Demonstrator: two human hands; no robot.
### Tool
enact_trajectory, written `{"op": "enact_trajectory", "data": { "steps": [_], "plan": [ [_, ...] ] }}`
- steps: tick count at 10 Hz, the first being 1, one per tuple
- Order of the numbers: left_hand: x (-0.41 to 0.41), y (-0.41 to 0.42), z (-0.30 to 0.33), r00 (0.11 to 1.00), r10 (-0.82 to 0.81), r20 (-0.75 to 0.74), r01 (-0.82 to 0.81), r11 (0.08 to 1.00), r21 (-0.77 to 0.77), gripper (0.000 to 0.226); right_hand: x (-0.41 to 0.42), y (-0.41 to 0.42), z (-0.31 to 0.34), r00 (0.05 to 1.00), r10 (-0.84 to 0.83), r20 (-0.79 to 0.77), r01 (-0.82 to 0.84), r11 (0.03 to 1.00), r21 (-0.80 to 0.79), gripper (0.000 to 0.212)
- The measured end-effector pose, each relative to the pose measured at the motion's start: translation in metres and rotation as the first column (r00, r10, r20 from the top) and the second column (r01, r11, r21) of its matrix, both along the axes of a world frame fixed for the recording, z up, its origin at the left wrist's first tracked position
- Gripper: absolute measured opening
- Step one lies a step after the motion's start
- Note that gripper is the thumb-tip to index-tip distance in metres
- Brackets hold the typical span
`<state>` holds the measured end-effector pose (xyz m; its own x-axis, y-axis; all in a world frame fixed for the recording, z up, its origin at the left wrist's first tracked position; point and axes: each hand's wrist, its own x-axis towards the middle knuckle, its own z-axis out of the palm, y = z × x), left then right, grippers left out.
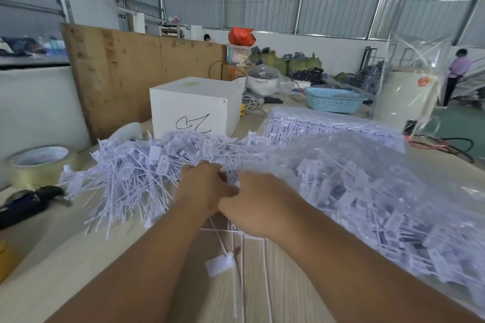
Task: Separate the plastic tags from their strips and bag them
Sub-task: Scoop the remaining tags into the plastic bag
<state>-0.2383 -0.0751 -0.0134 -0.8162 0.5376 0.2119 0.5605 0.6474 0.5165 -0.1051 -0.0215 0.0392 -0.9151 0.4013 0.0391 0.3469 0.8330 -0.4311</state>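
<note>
A big loose heap of white plastic tags spreads over the wooden table in front of me. To its right lies a clear plastic bag stuffed with tags. My left hand and my right hand meet at the heap's near edge, by the bag's mouth, fingers curled into a clump of tags. What each finger pinches is hidden. A strip with thin tails and one flat tag hangs below my hands.
A white box with a black scribble stands behind the heap. A tape roll and a dark tool lie at the left. A second packed bag, a blue basket and a plywood board are farther back.
</note>
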Motion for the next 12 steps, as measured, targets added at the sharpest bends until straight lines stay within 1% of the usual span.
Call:
{"op": "enact_trajectory", "data": {
  "steps": [1,2,3,4,5,6,7,8,9,10,11,12],
  "plan": [
    [0.003,-0.005,0.003,0.998,-0.022,-0.057,0.022,1.000,-0.008,0.027,0.000,-0.006,0.003,0.997,0.001,-0.071,0.012,0.983,0.183,0.017],
    [0.007,-0.008,0.004,0.992,0.024,-0.126,-0.026,1.000,-0.015,0.029,-0.004,-0.002,0.002,0.984,-0.048,-0.169,0.093,0.958,0.271,0.028],
    [0.009,-0.006,0.003,0.989,0.045,-0.142,-0.046,0.999,-0.005,0.026,-0.003,0.005,0.010,0.979,-0.093,-0.181,0.054,0.976,-0.211,0.040],
    [0.004,-0.004,0.001,0.989,0.117,-0.094,-0.116,0.993,0.010,0.023,0.003,0.011,0.021,0.986,-0.101,-0.130,-0.024,0.693,-0.721,0.034],
    [-0.002,-0.004,0.001,0.992,0.115,-0.049,-0.115,0.993,-0.003,0.022,0.014,0.012,0.024,0.990,0.136,-0.027,-0.111,0.662,-0.741,0.047],
    [-0.004,-0.003,0.002,0.993,0.117,-0.013,-0.117,0.993,-0.035,0.020,0.023,0.005,0.028,0.970,0.241,-0.006,-0.187,0.740,-0.646,0.011],
    [-0.004,-0.003,0.001,0.989,0.147,0.004,-0.147,0.989,0.012,0.016,0.014,0.008,0.021,0.991,0.101,-0.086,-0.133,0.765,-0.631,0.033],
    [-0.004,-0.004,0.001,0.997,0.072,-0.010,-0.072,0.997,0.020,0.018,-0.002,0.011,0.005,0.995,-0.072,-0.062,0.037,0.892,-0.451,0.025],
    [-0.004,-0.007,0.002,0.999,0.038,0.004,-0.038,0.994,0.098,0.014,-0.009,0.015,-0.003,0.984,-0.177,0.038,0.171,0.838,-0.518,0.029],
    [-0.006,-0.009,0.003,0.999,-0.034,-0.011,0.035,0.993,0.109,0.017,-0.016,0.020,0.000,0.967,-0.216,0.132,0.252,0.875,-0.413,0.036],
    [-0.008,-0.011,0.007,0.990,-0.141,0.002,0.141,0.988,0.059,0.028,-0.029,0.028,-0.007,0.974,-0.175,0.146,0.209,0.941,-0.266,0.035],
    [-0.010,-0.012,0.008,0.976,-0.216,0.016,0.215,0.976,0.036,0.029,-0.041,0.029,-0.003,0.965,-0.250,0.082,0.256,0.825,-0.504,0.039]
  ]
}}
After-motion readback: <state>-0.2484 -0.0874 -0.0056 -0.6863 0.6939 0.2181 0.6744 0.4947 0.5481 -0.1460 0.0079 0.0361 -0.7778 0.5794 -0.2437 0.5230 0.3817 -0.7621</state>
